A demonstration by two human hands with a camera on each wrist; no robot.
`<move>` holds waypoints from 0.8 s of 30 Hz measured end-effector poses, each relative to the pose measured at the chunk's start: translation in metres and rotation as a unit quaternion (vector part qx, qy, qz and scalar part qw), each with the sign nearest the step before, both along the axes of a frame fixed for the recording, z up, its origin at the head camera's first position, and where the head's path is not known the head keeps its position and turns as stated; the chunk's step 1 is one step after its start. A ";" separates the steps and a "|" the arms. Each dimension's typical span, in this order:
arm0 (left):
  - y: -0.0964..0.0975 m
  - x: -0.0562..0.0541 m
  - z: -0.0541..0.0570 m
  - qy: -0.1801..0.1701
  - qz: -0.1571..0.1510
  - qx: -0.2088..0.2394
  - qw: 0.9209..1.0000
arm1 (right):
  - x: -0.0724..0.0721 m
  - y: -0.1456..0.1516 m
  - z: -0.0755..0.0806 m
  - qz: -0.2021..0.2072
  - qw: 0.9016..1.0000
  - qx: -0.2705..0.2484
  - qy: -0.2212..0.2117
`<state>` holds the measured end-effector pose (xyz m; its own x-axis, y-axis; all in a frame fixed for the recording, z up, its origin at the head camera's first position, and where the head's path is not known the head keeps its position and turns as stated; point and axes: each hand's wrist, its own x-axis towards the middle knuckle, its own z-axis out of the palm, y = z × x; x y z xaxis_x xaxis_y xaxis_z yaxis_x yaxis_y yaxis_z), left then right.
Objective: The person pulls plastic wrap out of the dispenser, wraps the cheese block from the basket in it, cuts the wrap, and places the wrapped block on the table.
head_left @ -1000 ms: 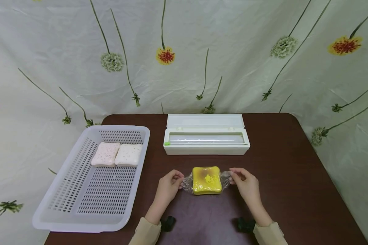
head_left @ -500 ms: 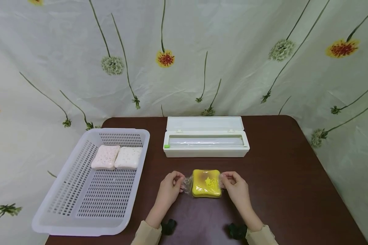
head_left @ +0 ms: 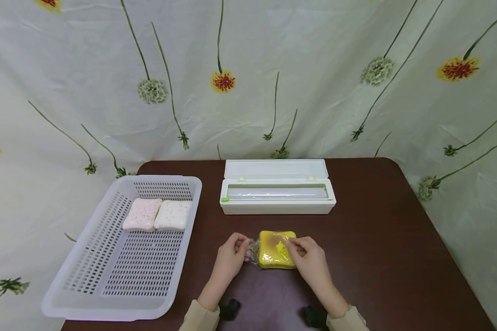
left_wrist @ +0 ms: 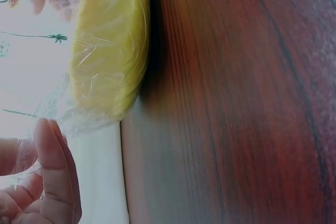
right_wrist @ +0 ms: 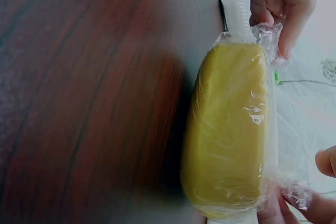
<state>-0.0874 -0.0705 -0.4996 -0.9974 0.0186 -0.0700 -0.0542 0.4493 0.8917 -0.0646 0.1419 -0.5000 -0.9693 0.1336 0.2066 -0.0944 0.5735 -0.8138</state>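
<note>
Okay, left hand [head_left: 227, 258] pinches the plastic film [head_left: 253, 251] end, probably keeping it snug; yellow block [head_left: 273, 255] sits wrapped between both hands. Right hand [head_left: 309, 260] at its other end, thumb apart — can't tell if it grips film. White dispenser [head_left: 278, 208] beyond the hands, presumably for reach.

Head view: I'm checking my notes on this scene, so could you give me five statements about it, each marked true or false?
1. The yellow slice-shaped piece is wrapped in clear film. True.
2. The white box has its lid closed. False: the lid is open.
3. The left hand pinches the clear film. True.
4. The basket holds nothing. False: two pale speckled pieces lie in it.
5. In the head view, the basket is left of the white box. True.
</note>
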 end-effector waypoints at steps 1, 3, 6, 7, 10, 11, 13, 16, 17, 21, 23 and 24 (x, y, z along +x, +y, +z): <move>0.000 0.000 0.000 -0.002 0.004 0.005 1.000 | 0.001 -0.001 -0.001 0.011 1.000 0.020 0.015; 0.000 0.000 0.000 -0.001 0.011 0.014 1.000 | 0.004 -0.004 -0.002 0.027 0.997 0.058 0.040; 0.000 0.000 0.001 -0.001 0.016 0.019 1.000 | 0.011 -0.009 -0.002 0.037 0.992 0.102 0.066; 0.000 0.000 0.001 -0.001 0.016 0.019 1.000 | 0.013 -0.010 -0.001 0.038 0.990 0.116 0.068; 0.000 -0.001 0.001 -0.007 0.018 0.020 1.000 | 0.020 -0.015 0.001 0.045 0.986 0.150 0.056; 0.001 -0.001 0.001 -0.009 0.017 0.024 1.000 | 0.022 -0.017 0.001 0.049 0.984 0.164 0.052; 0.001 -0.002 0.001 -0.016 0.018 0.037 0.999 | 0.026 -0.022 0.001 0.056 0.977 0.199 0.053; 0.002 -0.002 0.002 -0.021 0.017 0.057 0.998 | 0.032 -0.029 0.000 0.063 0.964 0.248 0.079; 0.002 -0.002 0.002 -0.022 0.017 0.063 0.998 | 0.033 -0.031 -0.001 0.063 0.959 0.264 0.086; 0.006 -0.004 0.005 -0.030 0.024 0.083 0.996 | 0.037 -0.036 0.000 0.062 0.947 0.302 0.092; 0.010 -0.005 0.006 -0.034 0.027 0.088 0.995 | 0.038 -0.036 0.001 0.062 0.946 0.306 0.087; 0.013 -0.005 0.007 -0.036 0.027 0.094 0.995 | 0.038 -0.035 0.001 0.062 0.947 0.304 0.085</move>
<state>-0.0924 -0.0579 -0.4928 -0.9897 -0.0161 -0.1423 -0.1413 0.2704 0.9523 -0.0266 0.1068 -0.4993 -0.9155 -0.1723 0.3636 -0.2916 0.9067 -0.3047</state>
